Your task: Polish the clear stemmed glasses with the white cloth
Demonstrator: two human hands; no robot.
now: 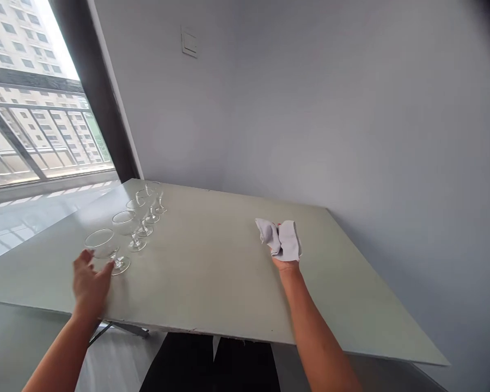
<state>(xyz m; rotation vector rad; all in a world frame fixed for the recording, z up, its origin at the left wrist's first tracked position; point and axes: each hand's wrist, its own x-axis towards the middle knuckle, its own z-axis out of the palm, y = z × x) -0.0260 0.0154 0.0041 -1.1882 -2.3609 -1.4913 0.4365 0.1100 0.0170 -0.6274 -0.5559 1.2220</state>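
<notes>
Several clear stemmed glasses stand upright in a row along the left part of the table. My left hand (91,280) is at the nearest wine glass (102,245), fingers and thumb spread apart around its near side; whether they touch the glass I cannot tell. Just behind it stands a second wine glass (126,226). On the right, a folded pale cloth (288,242) lies over the palm of my right hand (285,264), which holds it above the table. The cloth hides most of that hand's fingers.
The pale table (212,261) has its front edge close to my body and its far side near the grey wall (330,109). A window (36,109) with a railing is at the left. A light switch (189,43) is on the wall.
</notes>
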